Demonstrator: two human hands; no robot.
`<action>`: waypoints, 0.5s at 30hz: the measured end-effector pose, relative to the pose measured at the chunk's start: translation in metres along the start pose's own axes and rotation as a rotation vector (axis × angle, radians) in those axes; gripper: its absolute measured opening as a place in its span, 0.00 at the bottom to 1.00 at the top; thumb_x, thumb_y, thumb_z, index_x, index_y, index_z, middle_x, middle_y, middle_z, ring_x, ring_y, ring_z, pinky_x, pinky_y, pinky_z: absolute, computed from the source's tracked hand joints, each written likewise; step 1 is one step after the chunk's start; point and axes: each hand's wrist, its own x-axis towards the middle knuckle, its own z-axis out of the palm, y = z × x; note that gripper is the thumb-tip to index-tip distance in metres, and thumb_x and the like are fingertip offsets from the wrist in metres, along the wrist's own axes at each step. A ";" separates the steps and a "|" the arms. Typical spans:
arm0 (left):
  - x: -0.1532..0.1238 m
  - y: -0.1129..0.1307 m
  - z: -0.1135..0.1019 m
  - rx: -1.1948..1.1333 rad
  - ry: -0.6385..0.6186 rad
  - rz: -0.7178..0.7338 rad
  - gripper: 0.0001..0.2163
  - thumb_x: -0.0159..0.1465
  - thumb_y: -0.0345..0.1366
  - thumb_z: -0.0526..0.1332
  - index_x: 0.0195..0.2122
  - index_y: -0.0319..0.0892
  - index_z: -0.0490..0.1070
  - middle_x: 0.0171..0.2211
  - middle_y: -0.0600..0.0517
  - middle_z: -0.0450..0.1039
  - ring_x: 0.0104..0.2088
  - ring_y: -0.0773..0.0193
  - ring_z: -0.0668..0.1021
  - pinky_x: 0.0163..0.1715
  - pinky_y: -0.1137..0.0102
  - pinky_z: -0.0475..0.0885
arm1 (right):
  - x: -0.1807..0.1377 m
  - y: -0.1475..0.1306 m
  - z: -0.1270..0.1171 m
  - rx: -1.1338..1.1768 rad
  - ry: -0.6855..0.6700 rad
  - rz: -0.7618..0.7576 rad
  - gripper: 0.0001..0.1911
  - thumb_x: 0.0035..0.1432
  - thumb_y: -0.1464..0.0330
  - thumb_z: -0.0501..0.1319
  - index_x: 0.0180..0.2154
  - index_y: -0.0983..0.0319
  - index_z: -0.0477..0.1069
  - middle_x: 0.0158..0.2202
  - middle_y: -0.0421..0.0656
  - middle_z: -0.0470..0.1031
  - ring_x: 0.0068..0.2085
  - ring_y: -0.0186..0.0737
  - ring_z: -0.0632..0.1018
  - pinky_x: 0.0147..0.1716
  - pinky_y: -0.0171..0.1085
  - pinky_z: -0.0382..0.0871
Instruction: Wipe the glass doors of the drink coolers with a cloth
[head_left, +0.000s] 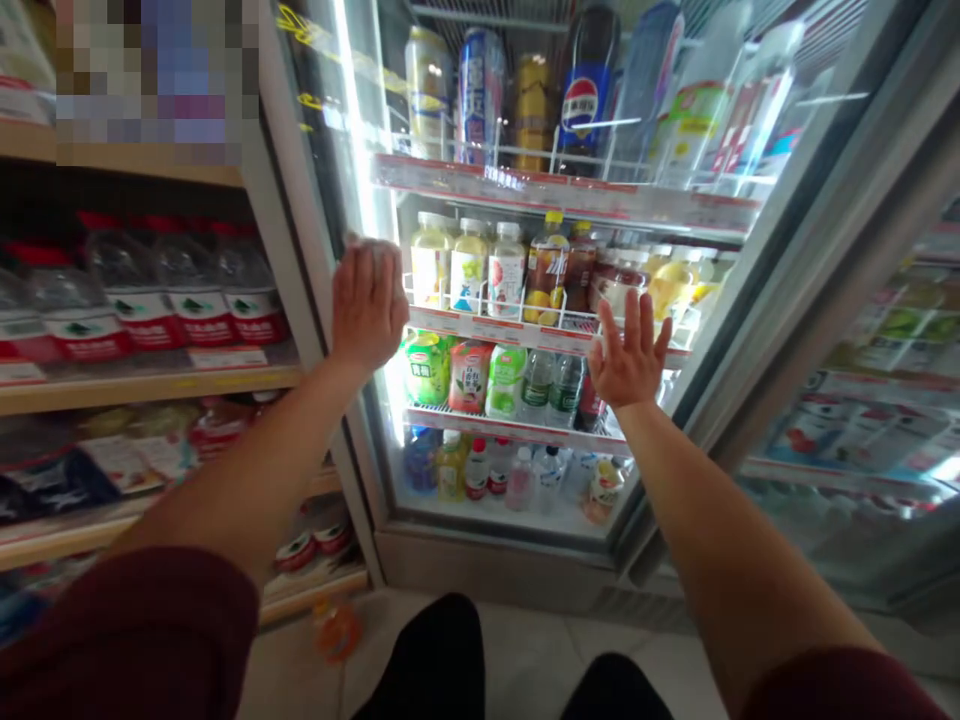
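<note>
My left hand (369,308) presses against the left side of the cooler's glass door (465,232), its fingers held together. A pale, crumpled cloth (396,262) shows at the fingertips and along the side of that hand; most of it is hidden under the palm. Farther right, my right hand (631,350) lies with fingers spread at the door glass and nothing in it. Behind the glass stand bottles and cans on several shelves, among them a Pepsi bottle (586,95) above and green drink cartons (429,368) lower down.
To the left, wooden shelves (150,388) carry red-capped water bottles (127,290) and packaged goods. A second cooler door (847,400) is at the right. An orange bottle (336,628) is on the tiled floor (525,640) by the shelf's foot.
</note>
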 end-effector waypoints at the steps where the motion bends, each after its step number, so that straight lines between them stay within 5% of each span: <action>1: 0.024 0.001 -0.008 -0.005 0.043 -0.011 0.32 0.72 0.50 0.40 0.72 0.36 0.42 0.75 0.51 0.34 0.74 0.51 0.39 0.72 0.46 0.39 | 0.000 0.000 0.000 0.000 0.000 0.002 0.30 0.68 0.61 0.50 0.70 0.54 0.55 0.73 0.48 0.53 0.73 0.53 0.52 0.68 0.63 0.44; 3: 0.054 0.009 -0.015 -0.013 0.111 -0.046 0.33 0.72 0.50 0.38 0.72 0.35 0.40 0.75 0.51 0.32 0.73 0.52 0.39 0.72 0.47 0.39 | 0.000 0.000 0.000 0.002 -0.007 0.000 0.30 0.68 0.61 0.50 0.70 0.55 0.55 0.73 0.48 0.53 0.73 0.53 0.52 0.68 0.63 0.44; 5: 0.045 0.022 -0.010 -0.016 0.129 -0.083 0.32 0.73 0.49 0.37 0.72 0.33 0.40 0.75 0.50 0.31 0.73 0.52 0.37 0.72 0.46 0.39 | 0.000 0.000 0.000 0.011 -0.014 -0.004 0.30 0.68 0.61 0.50 0.70 0.55 0.55 0.73 0.48 0.52 0.73 0.53 0.51 0.69 0.63 0.43; 8: -0.028 0.037 0.016 -0.016 0.057 -0.110 0.31 0.73 0.46 0.40 0.73 0.35 0.38 0.75 0.47 0.30 0.73 0.47 0.37 0.71 0.41 0.43 | 0.000 0.000 0.000 0.026 -0.012 -0.001 0.31 0.68 0.62 0.49 0.70 0.55 0.54 0.73 0.48 0.51 0.74 0.53 0.50 0.69 0.63 0.42; 10: -0.080 0.037 0.032 -0.028 -0.023 -0.090 0.30 0.72 0.47 0.45 0.73 0.41 0.45 0.73 0.48 0.45 0.73 0.45 0.45 0.69 0.40 0.52 | 0.000 0.001 0.000 0.028 -0.005 -0.006 0.31 0.68 0.61 0.49 0.70 0.54 0.53 0.73 0.48 0.51 0.74 0.53 0.50 0.68 0.63 0.43; 12: -0.104 0.029 0.037 -0.029 -0.094 -0.058 0.30 0.70 0.49 0.46 0.71 0.44 0.52 0.71 0.49 0.55 0.72 0.45 0.51 0.68 0.42 0.56 | 0.000 0.001 0.001 0.026 -0.007 -0.011 0.31 0.69 0.61 0.48 0.70 0.53 0.53 0.73 0.47 0.51 0.74 0.52 0.50 0.68 0.63 0.43; 15: -0.066 0.013 0.022 -0.015 -0.083 -0.052 0.32 0.71 0.51 0.42 0.71 0.35 0.50 0.73 0.47 0.46 0.73 0.46 0.46 0.72 0.45 0.47 | -0.001 0.002 0.002 0.026 -0.019 -0.005 0.31 0.69 0.61 0.48 0.71 0.53 0.51 0.74 0.46 0.50 0.74 0.52 0.48 0.69 0.63 0.42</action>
